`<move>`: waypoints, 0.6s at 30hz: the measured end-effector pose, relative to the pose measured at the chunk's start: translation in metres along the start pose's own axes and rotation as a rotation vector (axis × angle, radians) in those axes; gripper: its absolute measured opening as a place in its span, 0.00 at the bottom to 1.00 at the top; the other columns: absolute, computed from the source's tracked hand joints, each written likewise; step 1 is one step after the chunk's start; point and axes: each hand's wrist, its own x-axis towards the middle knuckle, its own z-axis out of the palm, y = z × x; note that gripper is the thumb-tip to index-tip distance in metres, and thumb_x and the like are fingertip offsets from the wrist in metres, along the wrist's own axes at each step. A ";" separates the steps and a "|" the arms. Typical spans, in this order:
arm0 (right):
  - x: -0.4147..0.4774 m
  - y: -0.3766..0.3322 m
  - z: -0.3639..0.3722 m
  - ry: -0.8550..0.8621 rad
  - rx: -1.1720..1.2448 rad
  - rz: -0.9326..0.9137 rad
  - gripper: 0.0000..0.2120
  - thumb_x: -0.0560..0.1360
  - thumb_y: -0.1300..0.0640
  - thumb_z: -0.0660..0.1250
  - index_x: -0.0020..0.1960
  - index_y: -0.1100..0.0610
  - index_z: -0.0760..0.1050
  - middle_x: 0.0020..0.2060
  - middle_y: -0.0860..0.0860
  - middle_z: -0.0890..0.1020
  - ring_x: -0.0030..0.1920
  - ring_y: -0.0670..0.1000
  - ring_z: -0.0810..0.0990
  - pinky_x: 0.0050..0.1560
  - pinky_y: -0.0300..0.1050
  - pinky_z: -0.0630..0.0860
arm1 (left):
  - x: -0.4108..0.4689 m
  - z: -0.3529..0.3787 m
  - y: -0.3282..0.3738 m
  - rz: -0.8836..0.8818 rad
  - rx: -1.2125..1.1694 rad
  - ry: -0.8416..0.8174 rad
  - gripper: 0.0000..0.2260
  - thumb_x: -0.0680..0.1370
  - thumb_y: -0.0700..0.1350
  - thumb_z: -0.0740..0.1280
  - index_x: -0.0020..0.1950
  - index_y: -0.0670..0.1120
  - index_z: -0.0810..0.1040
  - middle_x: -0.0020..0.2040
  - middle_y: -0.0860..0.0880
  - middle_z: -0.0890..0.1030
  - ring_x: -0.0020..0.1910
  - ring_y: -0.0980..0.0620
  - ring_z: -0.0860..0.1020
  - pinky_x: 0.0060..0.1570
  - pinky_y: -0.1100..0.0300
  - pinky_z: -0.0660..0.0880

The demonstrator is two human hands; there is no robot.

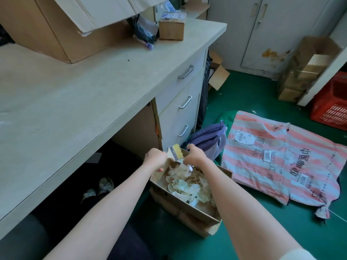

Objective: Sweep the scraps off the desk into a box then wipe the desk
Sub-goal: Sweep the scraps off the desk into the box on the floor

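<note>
An open cardboard box [189,207] stands on the green floor beside the desk [75,94], filled with pale crumpled scraps [185,184]. My left hand [155,158] is closed around the handle of a flat brush [175,152] with yellow bristles, held over the box's far end. My right hand [194,155] is at the bristles, fingers curled and pinching at them above the scraps. The desk top is pale, with a few dark specks [129,61] near its middle.
A large cardboard box [56,34] and a small parcel [171,28] sit at the back of the desk. Drawers [180,102] face the floor space. A purple bag [208,141], a striped woven sack [277,158], a red crate [332,107] and more cartons [304,70] lie around.
</note>
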 end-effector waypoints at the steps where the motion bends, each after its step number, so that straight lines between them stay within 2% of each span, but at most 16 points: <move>1: 0.000 0.000 0.001 -0.002 -0.002 -0.002 0.29 0.71 0.65 0.65 0.70 0.61 0.61 0.62 0.59 0.74 0.61 0.58 0.74 0.57 0.48 0.74 | 0.000 -0.001 -0.001 -0.003 -0.002 0.004 0.09 0.78 0.40 0.60 0.55 0.38 0.76 0.57 0.42 0.78 0.30 0.51 0.73 0.26 0.62 0.74; 3: 0.000 0.000 -0.001 0.008 -0.009 -0.009 0.27 0.71 0.65 0.64 0.69 0.61 0.62 0.63 0.59 0.74 0.62 0.58 0.74 0.59 0.48 0.74 | 0.000 -0.005 -0.001 0.010 0.004 0.008 0.10 0.79 0.40 0.59 0.57 0.38 0.75 0.58 0.42 0.78 0.29 0.51 0.73 0.27 0.62 0.74; 7: 0.001 -0.003 -0.012 0.075 0.006 -0.046 0.24 0.72 0.65 0.61 0.68 0.62 0.65 0.63 0.59 0.75 0.62 0.58 0.74 0.60 0.48 0.73 | -0.005 -0.018 0.012 0.029 0.000 0.009 0.05 0.79 0.39 0.59 0.50 0.39 0.73 0.58 0.41 0.79 0.29 0.50 0.73 0.31 0.62 0.75; 9: 0.001 -0.009 -0.023 0.171 0.058 -0.084 0.23 0.73 0.65 0.60 0.69 0.61 0.66 0.63 0.59 0.75 0.62 0.58 0.74 0.59 0.47 0.73 | -0.009 -0.022 0.022 0.045 -0.058 -0.014 0.08 0.79 0.41 0.60 0.52 0.38 0.75 0.52 0.41 0.79 0.31 0.50 0.75 0.28 0.62 0.74; 12: 0.000 -0.025 -0.054 0.368 0.180 -0.100 0.24 0.74 0.66 0.58 0.69 0.58 0.68 0.64 0.57 0.75 0.63 0.58 0.74 0.55 0.44 0.72 | -0.022 -0.027 0.047 0.112 -0.120 -0.064 0.10 0.79 0.40 0.59 0.54 0.37 0.76 0.38 0.45 0.75 0.41 0.49 0.80 0.24 0.63 0.71; 14: -0.003 -0.037 -0.080 0.466 0.245 -0.115 0.23 0.74 0.67 0.58 0.68 0.58 0.69 0.65 0.57 0.75 0.63 0.57 0.74 0.56 0.43 0.71 | -0.035 -0.033 0.066 0.180 -0.143 -0.068 0.07 0.80 0.40 0.59 0.50 0.38 0.74 0.34 0.46 0.72 0.36 0.51 0.78 0.21 0.65 0.70; 16: -0.010 -0.047 -0.106 0.532 0.284 -0.142 0.23 0.75 0.67 0.58 0.69 0.57 0.69 0.65 0.57 0.75 0.64 0.56 0.74 0.54 0.40 0.69 | -0.048 -0.043 0.087 0.266 -0.152 -0.064 0.06 0.80 0.39 0.58 0.48 0.39 0.73 0.33 0.47 0.72 0.29 0.53 0.72 0.17 0.67 0.68; 18: -0.019 -0.056 -0.129 0.581 0.299 -0.174 0.24 0.75 0.68 0.56 0.69 0.58 0.69 0.66 0.56 0.75 0.64 0.56 0.74 0.55 0.41 0.70 | -0.057 -0.053 0.107 0.348 -0.145 -0.047 0.07 0.79 0.39 0.58 0.46 0.39 0.73 0.33 0.47 0.72 0.27 0.53 0.70 0.15 0.68 0.67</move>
